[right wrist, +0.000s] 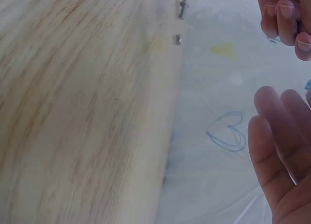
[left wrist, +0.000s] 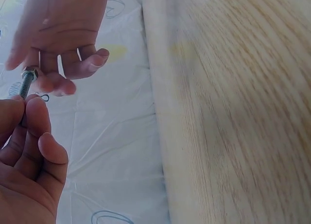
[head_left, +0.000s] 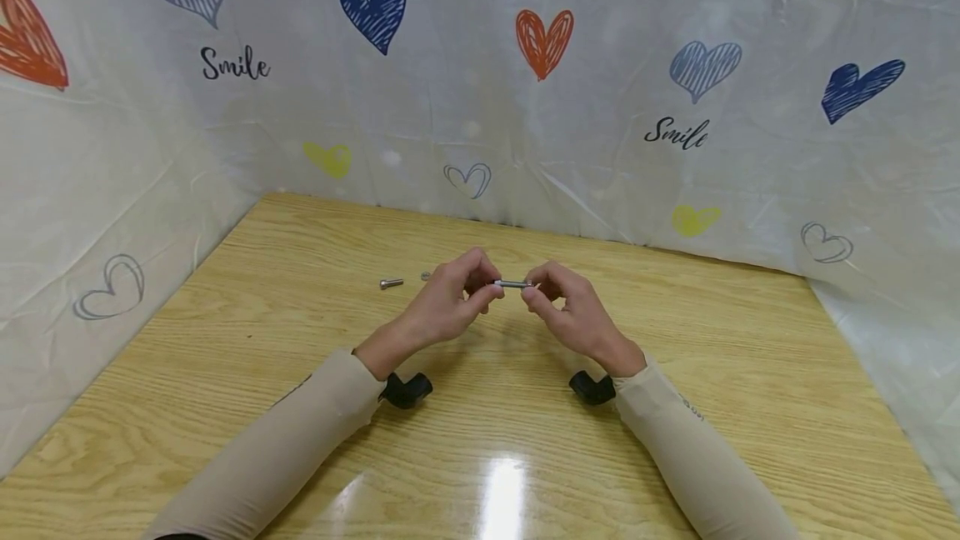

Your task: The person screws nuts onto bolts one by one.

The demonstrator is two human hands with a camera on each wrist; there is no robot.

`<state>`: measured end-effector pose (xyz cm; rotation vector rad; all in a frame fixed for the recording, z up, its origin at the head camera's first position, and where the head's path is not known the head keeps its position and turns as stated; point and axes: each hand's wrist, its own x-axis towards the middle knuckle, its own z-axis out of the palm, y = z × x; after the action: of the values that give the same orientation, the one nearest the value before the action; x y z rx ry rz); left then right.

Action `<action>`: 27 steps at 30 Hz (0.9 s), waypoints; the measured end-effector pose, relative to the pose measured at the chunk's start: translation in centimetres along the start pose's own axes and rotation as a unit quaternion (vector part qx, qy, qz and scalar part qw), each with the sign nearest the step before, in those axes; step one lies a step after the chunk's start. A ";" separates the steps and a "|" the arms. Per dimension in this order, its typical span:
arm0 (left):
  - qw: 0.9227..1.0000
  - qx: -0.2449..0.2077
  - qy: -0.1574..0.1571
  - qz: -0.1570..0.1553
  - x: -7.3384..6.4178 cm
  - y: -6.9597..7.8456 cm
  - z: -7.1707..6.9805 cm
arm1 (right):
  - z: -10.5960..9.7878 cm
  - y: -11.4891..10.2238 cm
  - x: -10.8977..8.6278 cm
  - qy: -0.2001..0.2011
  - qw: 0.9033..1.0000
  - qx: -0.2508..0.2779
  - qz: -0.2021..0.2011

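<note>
One cloth backdrop [head_left: 465, 119] printed with hearts and the word "Smile", seen from where I stand, rises behind and at both sides of a wood-grain table [head_left: 225, 315]; over the table reach two forearms in beige sleeves, the left sleeve [head_left: 285, 440] and the right sleeve [head_left: 693, 457], both cut off at the lower edge of the head view; the left hand [head_left: 447, 298] and right hand [head_left: 573, 307] meet across a gap above the tabletop; a black fitting sits at each wrist, the left fitting [head_left: 407, 392] and the right fitting [head_left: 592, 389], each partly covered.

The held bolt [head_left: 513, 284] spans that gap, raised off the wood and roughly level in the head view; the left hand pinches one end between thumb and forefinger, its threaded shank projecting toward the right hand; the gripped end is hidden by the fingers, so its shape cannot be read; the right thumb and forefinger stand about the other end, where a six-sided nut [left wrist: 30, 72] shows beside the forefinger; whether they squeeze it I cannot tell, the right thumb being blurred.

A loose bolt [head_left: 392, 282] lies on the table to the left of the left hand; a smaller metal piece [head_left: 426, 276] lies between them, nearer the hand, too small to make out well.
</note>
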<state>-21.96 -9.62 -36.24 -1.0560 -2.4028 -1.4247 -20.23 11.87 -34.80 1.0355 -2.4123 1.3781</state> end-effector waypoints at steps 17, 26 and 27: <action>1.000 -0.003 0.001 -0.001 0.0 -0.1 0.0 | 0.7 3.8 0.0 0.005 1.000 0.004 -0.029; 1.000 0.002 0.002 0.008 0.0 0.0 0.0 | 0.6 3.9 0.0 0.007 1.000 0.007 -0.011; 1.000 0.001 0.002 0.006 0.0 0.0 0.0 | 0.6 3.8 0.0 0.006 1.000 0.006 -0.006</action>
<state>-21.97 -9.60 -36.22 -1.0648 -2.3914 -1.4184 -22.60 12.66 -37.76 1.0396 -2.3897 1.3925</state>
